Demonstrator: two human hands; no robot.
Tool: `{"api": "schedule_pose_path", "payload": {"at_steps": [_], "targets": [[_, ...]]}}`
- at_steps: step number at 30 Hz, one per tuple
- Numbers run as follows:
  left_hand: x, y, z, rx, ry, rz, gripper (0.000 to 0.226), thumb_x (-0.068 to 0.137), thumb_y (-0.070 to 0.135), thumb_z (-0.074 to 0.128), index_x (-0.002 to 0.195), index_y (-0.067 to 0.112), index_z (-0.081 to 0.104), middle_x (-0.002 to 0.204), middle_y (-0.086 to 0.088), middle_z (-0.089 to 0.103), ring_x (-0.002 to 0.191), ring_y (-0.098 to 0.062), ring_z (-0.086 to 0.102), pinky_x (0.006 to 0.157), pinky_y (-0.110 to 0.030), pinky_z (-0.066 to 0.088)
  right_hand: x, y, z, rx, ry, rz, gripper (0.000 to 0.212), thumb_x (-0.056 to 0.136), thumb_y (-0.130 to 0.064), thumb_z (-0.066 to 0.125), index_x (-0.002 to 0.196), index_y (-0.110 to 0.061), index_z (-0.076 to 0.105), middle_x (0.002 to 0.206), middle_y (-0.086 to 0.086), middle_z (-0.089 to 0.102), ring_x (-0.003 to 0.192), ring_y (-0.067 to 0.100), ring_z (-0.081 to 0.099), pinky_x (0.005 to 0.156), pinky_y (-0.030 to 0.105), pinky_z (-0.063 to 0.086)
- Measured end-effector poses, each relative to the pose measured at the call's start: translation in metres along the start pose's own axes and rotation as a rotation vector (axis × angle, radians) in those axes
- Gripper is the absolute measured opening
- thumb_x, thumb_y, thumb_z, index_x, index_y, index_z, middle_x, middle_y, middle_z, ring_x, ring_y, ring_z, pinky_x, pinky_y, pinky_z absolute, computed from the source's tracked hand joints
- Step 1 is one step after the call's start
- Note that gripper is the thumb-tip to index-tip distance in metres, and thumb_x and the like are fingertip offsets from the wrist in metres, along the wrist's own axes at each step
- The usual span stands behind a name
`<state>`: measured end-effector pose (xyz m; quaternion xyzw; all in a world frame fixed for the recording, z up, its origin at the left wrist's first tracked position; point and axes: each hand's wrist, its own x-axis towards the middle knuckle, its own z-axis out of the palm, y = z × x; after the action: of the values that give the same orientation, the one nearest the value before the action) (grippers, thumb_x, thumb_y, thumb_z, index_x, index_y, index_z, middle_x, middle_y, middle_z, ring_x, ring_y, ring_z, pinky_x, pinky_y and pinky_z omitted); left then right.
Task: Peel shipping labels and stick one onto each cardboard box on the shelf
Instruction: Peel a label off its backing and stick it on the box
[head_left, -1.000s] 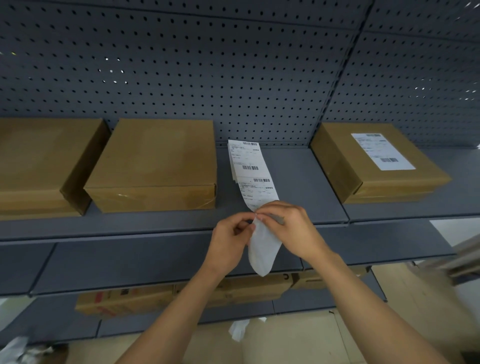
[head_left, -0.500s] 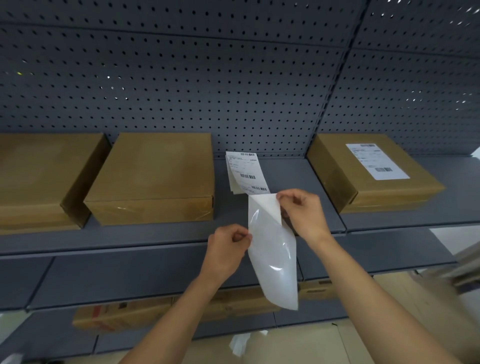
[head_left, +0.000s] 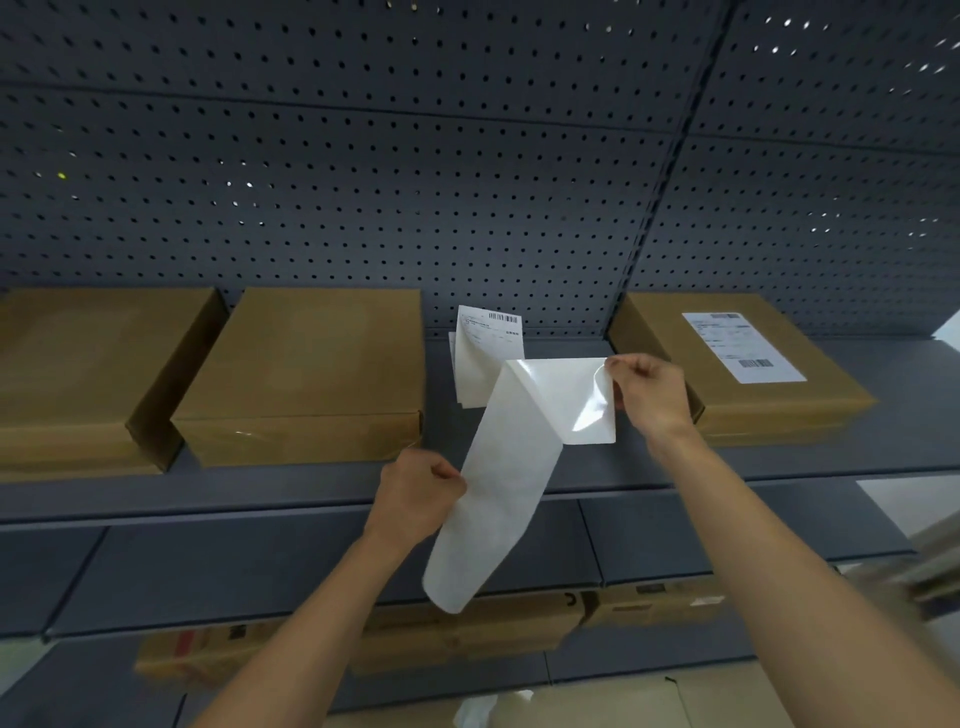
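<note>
Label (head_left: 566, 400) held before the shelf (head_left: 311, 499), long axis level, glossy blank side to camera. Right hand (head_left: 652, 397) pinches its top corner. Left hand (head_left: 415, 493) pinches the backing (head_left: 498, 493), which slants down-left. Right box (head_left: 660, 338) is labelled.

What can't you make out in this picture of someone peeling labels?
Head view: print on the stuck label on the right box is too small to read.
The glossy sheet in the right hand and matte strip in the left hand show only blank sides; which is the label is unclear.
The leftmost box is cut by the left edge.
The lower-shelf boxes are blurred.
</note>
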<state>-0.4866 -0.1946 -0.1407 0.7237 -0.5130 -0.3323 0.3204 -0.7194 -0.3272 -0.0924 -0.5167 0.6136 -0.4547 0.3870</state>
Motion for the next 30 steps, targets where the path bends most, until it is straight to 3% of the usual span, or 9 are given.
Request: {"api": "schedule_pose_path", "payload": {"at_steps": [4,9,13,16,20,24,26,30], "targets": [[0.002,-0.002,-0.007,-0.02,0.018,-0.039,0.018,0.084,0.01,0.066,0.074,-0.002,0.074,0.071,-0.015,0.072,0.063,-0.018,0.068,0.064,-0.032,0.056,0.007,-0.006,-0.008,0.047,0.039,0.041,0.018,0.095,-0.016,0.061,0.078,-0.017,0.069,0.092,0.006,0.071,0.088,0.021,0.064,0.096,0.044,0.054],[0.002,0.001,-0.014,-0.158,0.051,-0.118,0.017,0.084,0.004,0.063,0.08,-0.011,0.072,0.07,-0.019,0.07,0.053,-0.01,0.056,0.053,-0.022,0.045,0.015,-0.011,-0.021,0.124,0.092,0.111,0.012,0.094,-0.019,0.062,0.085,-0.013,0.07,0.102,0.008,0.073,0.094,0.024,0.066,0.095,0.04,0.054],[0.0,-0.001,-0.015,-0.185,0.045,-0.141,0.017,0.082,0.004,0.063,0.077,-0.009,0.073,0.071,-0.021,0.071,0.055,-0.013,0.057,0.056,-0.026,0.047,0.016,-0.014,-0.028,0.162,0.125,0.106,0.018,0.095,-0.019,0.061,0.078,-0.017,0.064,0.09,0.003,0.069,0.089,0.023,0.063,0.09,0.038,0.052],[-0.002,-0.004,-0.015,-0.148,0.033,-0.162,0.017,0.082,0.007,0.064,0.074,-0.003,0.075,0.069,-0.017,0.072,0.054,-0.013,0.061,0.057,-0.028,0.051,0.02,-0.016,-0.035,0.153,0.137,0.102,0.019,0.095,-0.021,0.06,0.077,-0.017,0.064,0.09,0.002,0.07,0.091,0.025,0.064,0.092,0.039,0.053],[-0.005,-0.007,-0.017,-0.116,-0.009,-0.205,0.02,0.084,0.011,0.065,0.068,0.007,0.075,0.06,-0.007,0.071,0.049,-0.01,0.061,0.046,-0.021,0.043,0.027,-0.018,-0.045,0.176,0.162,0.115,0.016,0.093,-0.025,0.062,0.081,-0.017,0.067,0.102,0.005,0.072,0.104,0.03,0.066,0.097,0.047,0.053],[-0.008,-0.006,-0.018,-0.094,-0.011,-0.195,0.019,0.084,0.011,0.065,0.069,0.006,0.075,0.055,-0.002,0.068,0.044,-0.006,0.059,0.043,-0.018,0.041,0.03,-0.021,-0.044,0.213,0.18,0.071,0.018,0.095,-0.023,0.061,0.079,-0.016,0.067,0.105,0.009,0.072,0.106,0.029,0.066,0.099,0.048,0.052],[-0.009,-0.004,-0.017,-0.059,-0.006,-0.161,0.017,0.084,0.011,0.065,0.071,0.007,0.075,0.055,0.0,0.068,0.046,-0.004,0.06,0.046,-0.018,0.045,0.027,-0.024,-0.041,0.24,0.181,0.042,0.018,0.095,-0.021,0.06,0.08,-0.016,0.067,0.101,0.012,0.072,0.099,0.026,0.067,0.096,0.05,0.053],[-0.011,-0.002,-0.017,0.041,0.005,-0.045,0.01,0.084,0.021,0.067,0.077,0.018,0.073,0.072,0.004,0.071,0.07,-0.009,0.067,0.072,-0.034,0.059,0.014,-0.038,-0.029,0.287,0.149,-0.067,0.015,0.099,-0.016,0.056,0.089,-0.014,0.068,0.095,0.005,0.07,0.092,0.023,0.068,0.092,0.046,0.056]]}}
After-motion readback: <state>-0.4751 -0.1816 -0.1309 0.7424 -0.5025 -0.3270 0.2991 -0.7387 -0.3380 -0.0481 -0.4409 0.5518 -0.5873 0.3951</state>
